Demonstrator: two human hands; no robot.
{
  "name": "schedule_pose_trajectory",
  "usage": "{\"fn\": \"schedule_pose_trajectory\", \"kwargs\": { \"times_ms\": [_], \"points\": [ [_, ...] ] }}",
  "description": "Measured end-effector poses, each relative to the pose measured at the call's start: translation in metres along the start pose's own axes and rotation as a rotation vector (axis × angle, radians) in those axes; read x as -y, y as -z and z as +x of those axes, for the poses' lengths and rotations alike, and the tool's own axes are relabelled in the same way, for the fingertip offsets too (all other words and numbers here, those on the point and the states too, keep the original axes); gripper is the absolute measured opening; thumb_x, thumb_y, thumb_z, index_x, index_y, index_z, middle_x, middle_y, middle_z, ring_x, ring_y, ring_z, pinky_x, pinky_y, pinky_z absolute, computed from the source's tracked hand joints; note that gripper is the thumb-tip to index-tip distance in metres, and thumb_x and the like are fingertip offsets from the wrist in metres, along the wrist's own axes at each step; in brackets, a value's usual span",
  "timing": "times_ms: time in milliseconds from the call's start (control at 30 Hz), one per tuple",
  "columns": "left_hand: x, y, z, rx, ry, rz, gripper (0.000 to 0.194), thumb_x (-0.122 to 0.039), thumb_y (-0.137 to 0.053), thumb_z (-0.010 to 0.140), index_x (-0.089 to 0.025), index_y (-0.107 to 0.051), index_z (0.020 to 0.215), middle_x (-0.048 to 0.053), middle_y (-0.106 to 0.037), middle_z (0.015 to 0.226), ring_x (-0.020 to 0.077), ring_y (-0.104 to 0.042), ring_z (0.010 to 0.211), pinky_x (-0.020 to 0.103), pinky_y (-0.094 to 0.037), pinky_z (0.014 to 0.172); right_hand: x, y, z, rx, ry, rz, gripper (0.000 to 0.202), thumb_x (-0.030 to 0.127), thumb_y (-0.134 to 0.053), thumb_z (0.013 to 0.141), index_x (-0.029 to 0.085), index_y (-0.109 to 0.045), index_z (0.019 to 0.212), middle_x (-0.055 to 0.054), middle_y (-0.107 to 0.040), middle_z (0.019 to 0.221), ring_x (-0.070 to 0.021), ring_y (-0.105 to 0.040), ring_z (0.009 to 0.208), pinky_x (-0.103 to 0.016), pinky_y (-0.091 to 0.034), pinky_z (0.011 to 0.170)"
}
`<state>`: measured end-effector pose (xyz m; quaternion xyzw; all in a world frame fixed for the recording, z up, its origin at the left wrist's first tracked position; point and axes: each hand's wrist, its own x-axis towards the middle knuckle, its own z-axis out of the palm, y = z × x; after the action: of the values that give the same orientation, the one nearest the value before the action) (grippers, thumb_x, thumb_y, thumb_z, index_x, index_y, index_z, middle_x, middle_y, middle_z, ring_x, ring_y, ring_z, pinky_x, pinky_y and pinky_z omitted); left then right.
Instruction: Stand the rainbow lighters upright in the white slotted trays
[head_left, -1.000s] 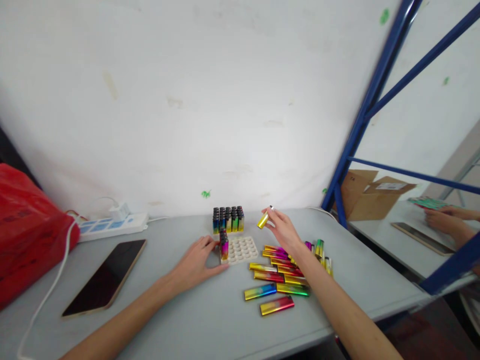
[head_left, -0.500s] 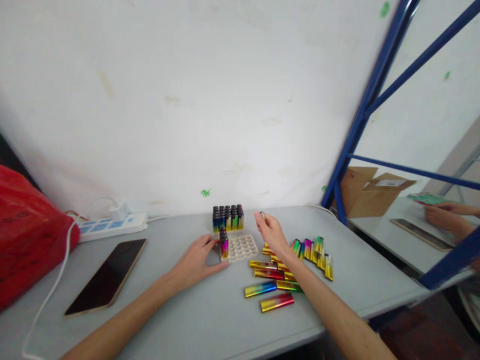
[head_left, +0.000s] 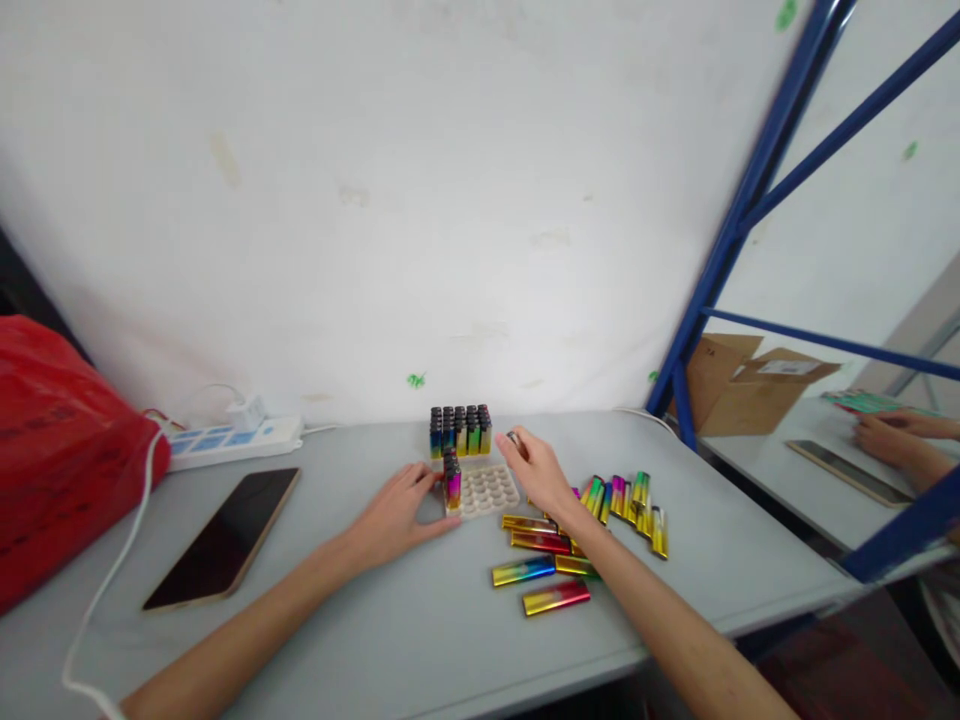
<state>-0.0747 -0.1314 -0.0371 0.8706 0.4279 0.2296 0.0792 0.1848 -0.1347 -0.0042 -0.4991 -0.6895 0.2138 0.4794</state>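
Right hand (head_left: pixel 538 472) pinches a small lighter (head_left: pixel 514 438), metal cap showing; left hand (head_left: pixel 397 513) rests open at the tray's (head_left: pixel 487 490) 9 o'clock. No readable writing.

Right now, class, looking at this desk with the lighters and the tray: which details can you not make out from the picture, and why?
Head view only:
- The lighter in the right hand: fingers cover all but its tip, so its colour is hidden.
- Lighters in the tray: too small to count.
- The loose lighters: the right forearm hides some.
- The red bag: cut off by the left edge.
- The left hand: whether its fingertips touch the tray is unclear.
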Motion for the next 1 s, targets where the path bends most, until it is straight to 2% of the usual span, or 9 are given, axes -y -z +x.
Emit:
{"fn": "schedule_pose_trajectory", "kwargs": {
  "times_ms": [167,267,367,467,533,667,833,1000],
  "points": [
    [0.002,0.005,0.000,0.013,-0.027,-0.046,0.057,-0.066,-0.074,0.084,-0.020,-0.071,0.118,0.010,-0.068,0.116,0.0307,-0.066,0.108,0.044,-0.055,0.099,0.008,-0.004,-0.009,0.205,0.102,-0.055,0.039,0.051,-0.041,0.107,0.024,-0.048,0.081,0.004,-0.051,0.068,-0.0155,-0.048,0.064,-0.028,-0.033,0.064],
    [0.006,0.007,0.000,0.034,-0.040,-0.086,0.059,-0.068,-0.073,0.085,-0.022,-0.072,0.121,0.009,-0.069,0.115,0.0286,-0.066,0.106,0.041,-0.055,0.098,0.012,-0.006,-0.013,0.285,0.257,-0.113,0.038,0.048,-0.043,0.109,0.022,-0.054,0.083,-0.001,-0.060,0.082,-0.0177,-0.056,0.078,-0.029,-0.039,0.072],
    [0.010,0.007,0.000,0.050,-0.044,-0.122,0.061,-0.070,-0.073,0.085,-0.023,-0.072,0.123,0.008,-0.069,0.113,0.0275,-0.066,0.104,0.040,-0.055,0.097,0.015,-0.007,-0.015,0.311,0.352,-0.196,0.040,0.048,-0.048,0.109,0.021,-0.056,0.081,-0.002,-0.061,0.084,-0.0180,-0.056,0.080,-0.029,-0.039,0.073],
    [0.011,0.004,0.001,0.041,-0.029,-0.142,0.060,-0.070,-0.074,0.084,-0.023,-0.072,0.123,0.007,-0.069,0.112,0.0275,-0.066,0.104,0.040,-0.055,0.096,0.016,-0.007,-0.016,0.333,0.294,-0.205,0.042,0.048,-0.050,0.109,0.022,-0.054,0.076,0.001,-0.061,0.072,-0.0158,-0.053,0.067,-0.029,-0.037,0.066],
    [0.011,0.003,0.001,0.029,-0.018,-0.142,0.059,-0.068,-0.075,0.084,-0.023,-0.072,0.122,0.008,-0.069,0.112,0.0280,-0.066,0.104,0.041,-0.055,0.096,0.015,-0.007,-0.016,0.336,0.264,-0.177,0.041,0.048,-0.051,0.109,0.021,-0.055,0.078,0.000,-0.065,0.072,-0.0157,-0.056,0.066,-0.028,-0.038,0.066],
    [0.010,0.001,0.000,0.028,-0.012,-0.127,0.057,-0.066,-0.077,0.083,-0.022,-0.072,0.119,0.009,-0.068,0.112,0.0291,-0.066,0.104,0.042,-0.054,0.096,0.010,-0.011,-0.017,0.373,0.311,-0.215,0.034,0.045,-0.049,0.110,0.021,-0.062,0.089,-0.002,-0.071,0.082,-0.0179,-0.063,0.072,-0.028,-0.044,0.069],
    [0.010,-0.001,0.000,0.011,-0.024,-0.097,0.050,-0.062,-0.077,0.084,-0.022,-0.072,0.113,0.008,-0.067,0.109,0.0282,-0.066,0.102,0.041,-0.055,0.094,0.005,-0.022,-0.018,0.412,0.446,-0.442,0.030,0.045,-0.051,0.109,0.019,-0.064,0.101,-0.007,-0.073,0.095,-0.0225,-0.069,0.089,-0.032,-0.051,0.079],
    [0.009,-0.001,0.000,0.003,-0.051,-0.073,0.048,-0.060,-0.076,0.085,-0.022,-0.071,0.114,0.008,-0.068,0.108,0.0271,-0.065,0.100,0.040,-0.055,0.093,0.010,-0.029,-0.016,0.375,0.504,-0.592,0.036,0.048,-0.054,0.107,0.017,-0.068,0.095,-0.010,-0.073,0.092,-0.0254,-0.069,0.090,-0.038,-0.052,0.086]
  ]
}}
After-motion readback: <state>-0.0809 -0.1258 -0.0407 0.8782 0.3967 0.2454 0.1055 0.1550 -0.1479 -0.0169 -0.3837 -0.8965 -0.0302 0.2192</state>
